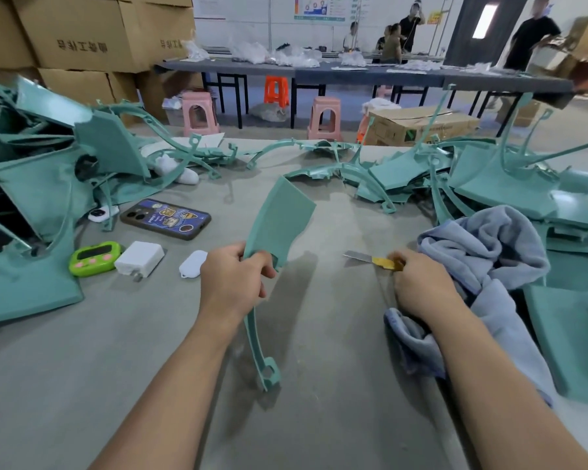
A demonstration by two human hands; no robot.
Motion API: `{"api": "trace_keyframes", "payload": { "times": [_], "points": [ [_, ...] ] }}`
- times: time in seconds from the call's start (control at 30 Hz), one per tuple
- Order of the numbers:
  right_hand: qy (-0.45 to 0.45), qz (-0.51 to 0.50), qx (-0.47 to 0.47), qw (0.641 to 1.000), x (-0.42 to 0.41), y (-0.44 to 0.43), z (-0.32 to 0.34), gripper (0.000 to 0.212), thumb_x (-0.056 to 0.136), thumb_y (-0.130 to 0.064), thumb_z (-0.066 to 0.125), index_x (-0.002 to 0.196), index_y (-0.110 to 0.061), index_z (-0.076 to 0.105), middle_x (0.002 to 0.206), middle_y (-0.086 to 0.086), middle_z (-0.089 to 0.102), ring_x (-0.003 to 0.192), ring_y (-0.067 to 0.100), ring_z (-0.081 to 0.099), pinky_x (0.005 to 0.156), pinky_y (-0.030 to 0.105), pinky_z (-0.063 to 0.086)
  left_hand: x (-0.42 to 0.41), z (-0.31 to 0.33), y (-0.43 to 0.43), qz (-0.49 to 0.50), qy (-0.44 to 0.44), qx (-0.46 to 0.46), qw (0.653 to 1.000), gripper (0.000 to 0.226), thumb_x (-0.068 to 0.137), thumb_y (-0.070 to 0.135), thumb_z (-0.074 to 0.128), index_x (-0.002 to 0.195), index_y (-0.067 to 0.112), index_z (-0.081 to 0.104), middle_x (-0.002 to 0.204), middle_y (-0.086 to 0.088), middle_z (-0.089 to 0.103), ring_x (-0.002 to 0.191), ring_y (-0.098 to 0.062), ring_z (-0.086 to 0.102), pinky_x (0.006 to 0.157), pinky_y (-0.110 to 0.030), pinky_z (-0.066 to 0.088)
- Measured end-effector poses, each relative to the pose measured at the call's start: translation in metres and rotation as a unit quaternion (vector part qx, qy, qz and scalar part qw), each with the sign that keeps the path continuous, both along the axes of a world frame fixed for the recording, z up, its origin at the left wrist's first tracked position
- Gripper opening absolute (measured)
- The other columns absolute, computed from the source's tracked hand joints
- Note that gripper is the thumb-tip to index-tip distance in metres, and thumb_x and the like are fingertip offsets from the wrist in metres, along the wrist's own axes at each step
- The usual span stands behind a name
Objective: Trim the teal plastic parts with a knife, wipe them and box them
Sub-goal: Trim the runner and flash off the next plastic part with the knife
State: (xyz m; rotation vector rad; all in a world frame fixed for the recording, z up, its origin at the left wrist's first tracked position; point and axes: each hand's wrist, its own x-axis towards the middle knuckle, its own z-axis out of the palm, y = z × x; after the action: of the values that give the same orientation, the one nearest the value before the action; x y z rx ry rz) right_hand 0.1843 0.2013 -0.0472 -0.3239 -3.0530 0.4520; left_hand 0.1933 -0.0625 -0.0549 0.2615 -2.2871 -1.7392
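My hands: left hand [233,279] gripped teal part [279,215] at its narrow neck, upright above worktop [150,351]. Right hand [421,283] pinched knife [370,260] by yellow handle, blade low near worktop, just beside blue cloth [489,252].

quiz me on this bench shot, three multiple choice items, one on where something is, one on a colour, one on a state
1. The phone lies:
A) left of the left hand
B) right of the knife
C) between that hand and the knife

2. The knife's handle is:
A) red
B) yellow
C) black

3. The left hand:
A) lies flat and open
B) grips a teal part
C) is curled on nothing

Key:
1 A, the phone lies up and to the left of that hand.
2 B, yellow shows behind the grey blade.
3 B, its fingers curl round the part's narrow neck.
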Motion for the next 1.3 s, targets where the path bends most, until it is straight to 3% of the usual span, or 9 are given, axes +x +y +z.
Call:
{"api": "trace_keyframes", "payload": {
  "times": [0.2,0.33,0.47,0.63,0.8,0.93,1.07,1.13,1.3],
  "points": [
    [0.068,-0.038,-0.085,0.993,0.007,-0.004,-0.003,0.015,0.094,-0.013,0.055,0.084,-0.022,0.058,0.078,0.005,0.066,0.074,0.028,0.061,0.067,0.04,0.054,-0.002,-0.002,-0.001,-0.038,-0.002,0.033,0.999,0.021,0.079,0.014,0.061,0.06,0.017,0.068,0.059,-0.006,0.067,0.04,-0.02,0.051,0.041,-0.02,0.038],
    [0.189,-0.039,-0.259,0.946,0.017,-0.01,0.001,0.016,0.094,-0.01,0.056,0.08,-0.018,0.053,0.074,0.005,0.067,0.069,0.029,0.064,0.063,0.041,0.053,0.0,0.0,0.0,-0.062,0.002,0.062,0.996,0.016,0.075,0.014,0.06,0.061,0.014,0.069,0.06,-0.011,0.065,0.042,-0.022,0.049,0.042,-0.019,0.039],
    [0.221,-0.027,-0.345,0.912,0.025,-0.022,0.001,0.015,0.095,-0.003,0.056,0.083,-0.012,0.058,0.064,-0.004,0.068,0.049,0.012,0.06,0.046,0.018,0.044,0.001,0.0,0.006,-0.067,0.045,0.038,0.996,0.018,0.081,0.015,0.06,0.063,0.012,0.065,0.057,-0.015,0.061,0.041,-0.02,0.045,0.042,-0.02,0.038],
    [0.247,-0.022,-0.4,0.882,0.029,-0.023,0.005,0.019,0.094,-0.005,0.054,0.079,-0.017,0.055,0.066,0.004,0.07,0.056,0.021,0.064,0.055,0.029,0.046,0.007,0.002,0.006,-0.041,0.147,-0.027,0.988,0.03,0.09,0.025,0.06,0.061,0.017,0.062,0.053,-0.003,0.06,0.044,-0.014,0.052,0.044,-0.022,0.041],
    [0.248,-0.023,-0.474,0.844,0.028,-0.019,0.006,0.015,0.098,-0.003,0.055,0.084,-0.009,0.054,0.071,0.007,0.072,0.053,0.02,0.064,0.056,0.035,0.048,0.01,0.013,0.0,-0.011,0.262,-0.055,0.963,0.022,0.1,0.032,0.058,0.088,0.024,0.074,0.08,0.011,0.073,0.077,-0.01,0.072,0.07,-0.029,0.058],
    [0.241,-0.03,-0.496,0.834,0.026,-0.018,0.004,0.013,0.098,-0.003,0.056,0.087,-0.009,0.055,0.071,0.006,0.072,0.053,0.019,0.063,0.05,0.026,0.048,0.017,0.021,0.007,0.0,0.325,-0.071,0.943,0.029,0.104,0.029,0.055,0.128,0.022,0.069,0.113,0.023,0.072,0.108,-0.006,0.068,0.093,-0.022,0.053],
    [0.236,-0.041,-0.512,0.825,0.022,-0.017,0.002,0.012,0.098,-0.002,0.056,0.087,-0.007,0.055,0.067,0.004,0.071,0.05,0.016,0.062,0.046,0.023,0.047,0.017,0.023,0.005,0.002,0.472,-0.255,0.844,0.035,0.102,0.009,0.051,0.133,0.015,0.066,0.135,0.009,0.062,0.127,-0.013,0.056,0.11,-0.03,0.039],
    [0.225,-0.054,-0.524,0.819,0.021,-0.016,0.001,0.01,0.098,-0.002,0.055,0.089,-0.005,0.056,0.063,0.003,0.07,0.049,0.015,0.062,0.046,0.025,0.047,0.015,0.015,0.011,-0.02,0.465,-0.341,0.817,0.035,0.098,0.003,0.052,0.125,0.013,0.071,0.13,0.0,0.067,0.12,-0.025,0.058,0.108,-0.042,0.04],
    [0.133,-0.08,-0.575,0.803,0.02,-0.015,-0.001,0.015,0.101,0.0,0.051,0.089,-0.008,0.054,0.071,0.013,0.073,0.058,0.024,0.067,0.046,0.025,0.049,0.013,-0.01,0.02,-0.054,0.293,-0.37,0.88,0.047,0.07,-0.006,0.053,0.104,0.012,0.08,0.12,-0.009,0.073,0.113,-0.029,0.059,0.105,-0.051,0.045]
  ]
}}
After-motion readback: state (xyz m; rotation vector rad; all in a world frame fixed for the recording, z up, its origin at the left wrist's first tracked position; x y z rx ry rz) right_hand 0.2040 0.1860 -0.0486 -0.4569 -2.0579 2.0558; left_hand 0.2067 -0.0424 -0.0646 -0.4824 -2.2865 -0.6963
